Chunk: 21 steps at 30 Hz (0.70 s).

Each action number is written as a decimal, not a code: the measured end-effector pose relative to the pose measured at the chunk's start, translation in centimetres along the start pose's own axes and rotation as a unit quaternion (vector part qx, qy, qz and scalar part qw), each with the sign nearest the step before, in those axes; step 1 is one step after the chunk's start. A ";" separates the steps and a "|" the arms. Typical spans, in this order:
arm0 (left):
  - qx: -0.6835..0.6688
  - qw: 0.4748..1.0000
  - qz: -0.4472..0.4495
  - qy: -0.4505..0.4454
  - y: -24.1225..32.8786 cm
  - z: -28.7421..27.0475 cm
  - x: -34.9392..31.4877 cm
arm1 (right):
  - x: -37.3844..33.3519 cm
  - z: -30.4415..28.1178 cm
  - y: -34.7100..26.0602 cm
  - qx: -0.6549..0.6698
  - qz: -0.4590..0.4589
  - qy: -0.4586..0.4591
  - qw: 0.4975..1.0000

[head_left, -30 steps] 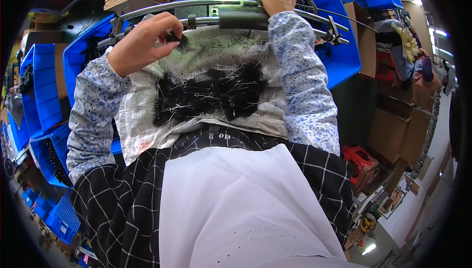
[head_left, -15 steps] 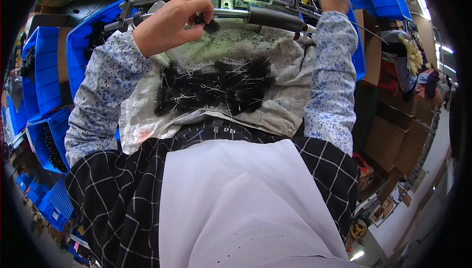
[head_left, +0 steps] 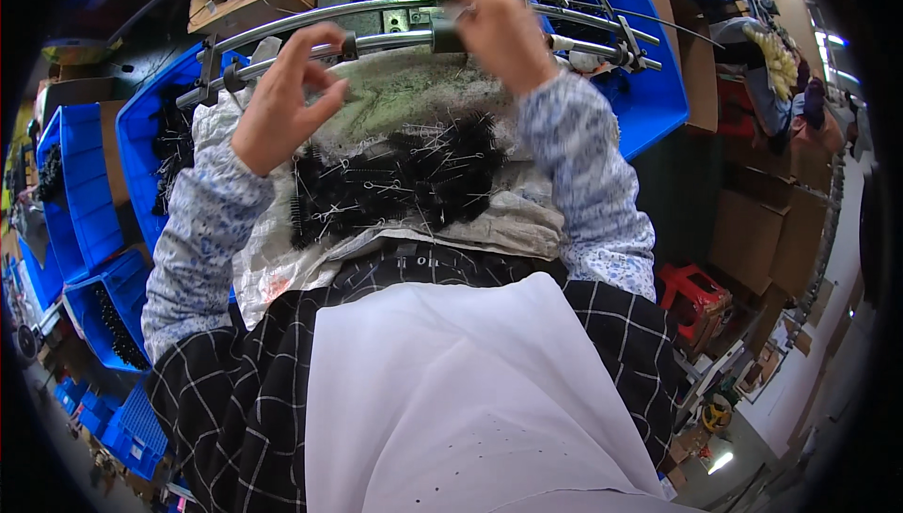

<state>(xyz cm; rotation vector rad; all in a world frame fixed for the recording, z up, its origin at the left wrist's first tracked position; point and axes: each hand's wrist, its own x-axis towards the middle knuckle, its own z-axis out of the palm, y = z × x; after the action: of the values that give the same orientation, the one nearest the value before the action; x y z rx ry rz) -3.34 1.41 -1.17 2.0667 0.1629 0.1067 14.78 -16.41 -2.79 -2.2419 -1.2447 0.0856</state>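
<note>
Left hand (head_left: 282, 109) is hovering just below the metal rail (head_left: 395, 40), fingers (head_left: 324, 104) curled loosely, released, holding nothing I can make out. Right hand (head_left: 499, 29) is sitting up at the rail, fingers pinching near a dark fitting (head_left: 442, 38); cannot tell if a small part is in them. Pile of black wire brushes (head_left: 395, 184) is lying on a grey cloth (head_left: 414, 99) below both hands. Blue bins (head_left: 85, 184) are standing at left.
</note>
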 end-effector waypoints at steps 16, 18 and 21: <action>0.162 0.916 -0.187 -0.316 -9.9 1.2 -3.4 | 5.4 1.4 8.8 -0.172 0.029 0.140 0.975; 0.175 0.907 -0.198 -0.329 -10.0 1.4 -3.3 | 5.6 1.4 9.1 -0.177 0.028 0.134 0.975; 0.221 0.871 -0.220 -0.381 -8.3 1.6 -2.2 | 6.4 1.6 9.5 -0.193 0.029 0.113 0.974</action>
<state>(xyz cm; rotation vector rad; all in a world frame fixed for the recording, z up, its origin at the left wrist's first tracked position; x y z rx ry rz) -5.86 3.64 -9.25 2.2983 0.1699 -1.1069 25.11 -14.51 -7.56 -2.5280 -1.1472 -0.4137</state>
